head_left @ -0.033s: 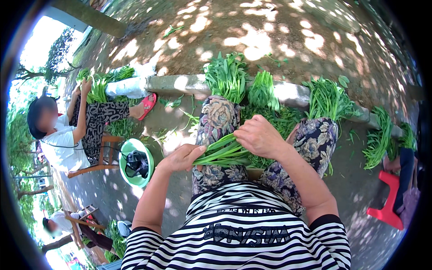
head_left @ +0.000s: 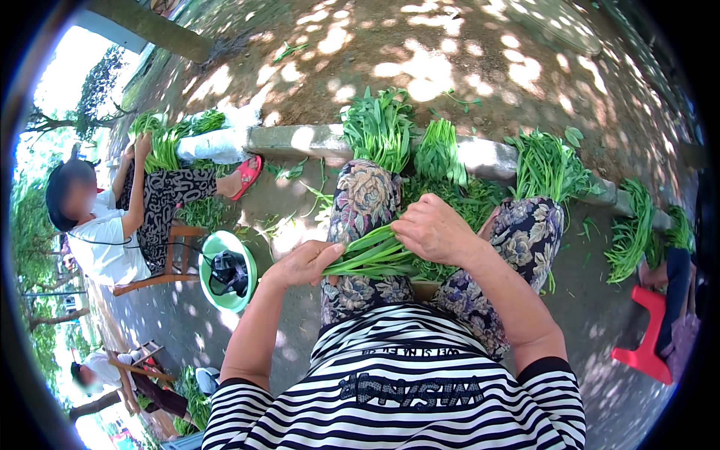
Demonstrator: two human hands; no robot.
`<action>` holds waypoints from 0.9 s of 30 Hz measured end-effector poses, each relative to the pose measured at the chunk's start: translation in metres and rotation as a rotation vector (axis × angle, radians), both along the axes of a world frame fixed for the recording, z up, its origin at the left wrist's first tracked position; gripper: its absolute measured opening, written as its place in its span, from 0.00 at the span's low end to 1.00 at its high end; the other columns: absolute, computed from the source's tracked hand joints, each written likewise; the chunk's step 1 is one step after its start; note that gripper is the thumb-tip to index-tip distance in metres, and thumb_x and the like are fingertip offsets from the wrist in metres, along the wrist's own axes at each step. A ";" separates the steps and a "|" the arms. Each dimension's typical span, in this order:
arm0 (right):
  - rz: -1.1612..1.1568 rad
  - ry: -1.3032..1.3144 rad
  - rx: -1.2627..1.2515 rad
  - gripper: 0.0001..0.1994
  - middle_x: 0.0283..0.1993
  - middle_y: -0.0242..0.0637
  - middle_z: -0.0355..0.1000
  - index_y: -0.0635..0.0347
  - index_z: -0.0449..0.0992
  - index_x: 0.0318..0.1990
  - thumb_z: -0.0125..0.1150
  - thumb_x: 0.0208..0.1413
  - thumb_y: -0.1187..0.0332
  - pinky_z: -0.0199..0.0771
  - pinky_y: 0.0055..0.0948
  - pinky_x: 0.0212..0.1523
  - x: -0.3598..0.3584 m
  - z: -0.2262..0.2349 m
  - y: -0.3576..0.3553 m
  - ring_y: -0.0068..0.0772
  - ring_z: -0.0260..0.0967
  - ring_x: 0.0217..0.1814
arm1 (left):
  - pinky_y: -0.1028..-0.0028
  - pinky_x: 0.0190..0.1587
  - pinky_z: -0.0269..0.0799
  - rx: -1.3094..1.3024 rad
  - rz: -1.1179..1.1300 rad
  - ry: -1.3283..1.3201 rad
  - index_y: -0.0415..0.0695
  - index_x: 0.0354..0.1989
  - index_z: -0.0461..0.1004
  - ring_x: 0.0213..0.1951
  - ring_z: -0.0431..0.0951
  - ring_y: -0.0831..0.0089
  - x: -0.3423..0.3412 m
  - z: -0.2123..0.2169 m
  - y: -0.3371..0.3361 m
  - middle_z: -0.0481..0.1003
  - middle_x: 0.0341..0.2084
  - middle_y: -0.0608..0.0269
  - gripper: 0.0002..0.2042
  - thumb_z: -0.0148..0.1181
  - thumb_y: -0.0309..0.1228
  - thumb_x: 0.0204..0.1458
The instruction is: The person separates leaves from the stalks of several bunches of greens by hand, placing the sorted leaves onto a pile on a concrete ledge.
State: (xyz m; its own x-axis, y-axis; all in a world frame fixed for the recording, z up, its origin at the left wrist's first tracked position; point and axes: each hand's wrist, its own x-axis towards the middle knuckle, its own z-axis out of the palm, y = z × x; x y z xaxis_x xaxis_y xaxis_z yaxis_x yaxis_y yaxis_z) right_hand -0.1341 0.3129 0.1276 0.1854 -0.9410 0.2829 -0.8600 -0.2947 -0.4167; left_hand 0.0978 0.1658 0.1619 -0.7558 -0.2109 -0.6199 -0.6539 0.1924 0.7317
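Observation:
Across my lap lies a small bunch of water spinach [head_left: 373, 253], long green stems with narrow leaves. My left hand [head_left: 309, 262] is closed round one end of the bunch, thumb on top. At the other end my right hand [head_left: 433, 231] pinches some stems, its knuckles up; its fingertips are partly hidden. Below and between my knees, a loose pile of greens [head_left: 469, 204] rests low down, partly covered by my right hand and forearm.
Bundles of greens [head_left: 377, 131] lean along a concrete kerb [head_left: 292, 138] ahead. To my left stands a green basin [head_left: 238, 301] with a dark object inside, beside a seated person [head_left: 109, 247] on a wooden chair [head_left: 174, 262]. A red plastic stool [head_left: 646, 337] is at right.

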 end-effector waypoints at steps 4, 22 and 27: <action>0.071 0.038 0.015 0.05 0.20 0.29 0.68 0.54 0.71 0.28 0.55 0.47 0.65 0.60 0.30 0.35 0.001 0.001 0.001 0.31 0.67 0.27 | 0.80 0.17 0.61 -0.002 -0.008 -0.010 0.39 0.31 0.74 0.12 0.63 0.81 -0.001 0.002 0.001 0.73 0.15 0.66 0.24 0.36 0.45 0.61; 0.045 -0.012 -0.058 0.06 0.12 0.32 0.63 0.57 0.65 0.18 0.54 0.40 0.69 0.60 0.33 0.29 0.004 -0.019 -0.004 0.37 0.62 0.18 | 0.79 0.17 0.61 -0.072 -0.010 -0.051 0.39 0.27 0.72 0.11 0.63 0.82 -0.011 0.005 0.006 0.72 0.13 0.66 0.22 0.38 0.43 0.61; -0.081 -0.092 0.074 0.04 0.18 0.35 0.69 0.58 0.69 0.20 0.52 0.40 0.69 0.66 0.35 0.31 -0.005 -0.021 -0.005 0.36 0.66 0.22 | 0.80 0.16 0.61 -0.063 0.029 -0.062 0.39 0.27 0.72 0.11 0.63 0.82 -0.013 0.003 0.008 0.71 0.12 0.66 0.22 0.37 0.42 0.61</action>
State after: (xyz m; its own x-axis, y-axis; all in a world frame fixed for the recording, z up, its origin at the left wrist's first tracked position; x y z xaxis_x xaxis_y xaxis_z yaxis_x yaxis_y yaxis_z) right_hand -0.1392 0.3074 0.1061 0.0847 -0.9708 0.2244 -0.8371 -0.1915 -0.5125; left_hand 0.0845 0.1736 0.1647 -0.7096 -0.2721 -0.6499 -0.7032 0.2173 0.6769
